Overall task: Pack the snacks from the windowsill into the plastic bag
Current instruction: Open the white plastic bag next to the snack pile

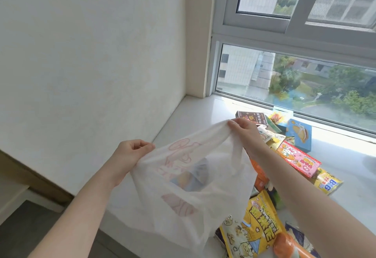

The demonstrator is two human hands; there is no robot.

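A thin white plastic bag (195, 192) with red print hangs over the windowsill (195, 111), and a bluish snack shows faintly through its side. My left hand (130, 154) pinches the bag's left rim. My right hand (242, 129) grips the right rim, and the bag's mouth is stretched between the two. Several snacks lie on the sill to the right: a blue box (299, 133), a pink packet (299, 160), a dark box (252, 117) and a yellow popcorn bag (256, 231). My right forearm covers part of the pile.
A white wall (91, 64) closes off the sill's left end. The window pane (305, 82) runs along the back. The sill's near edge drops to a grey floor (24, 231) at lower left. A yellow BIG packet (327, 184) lies at the right.
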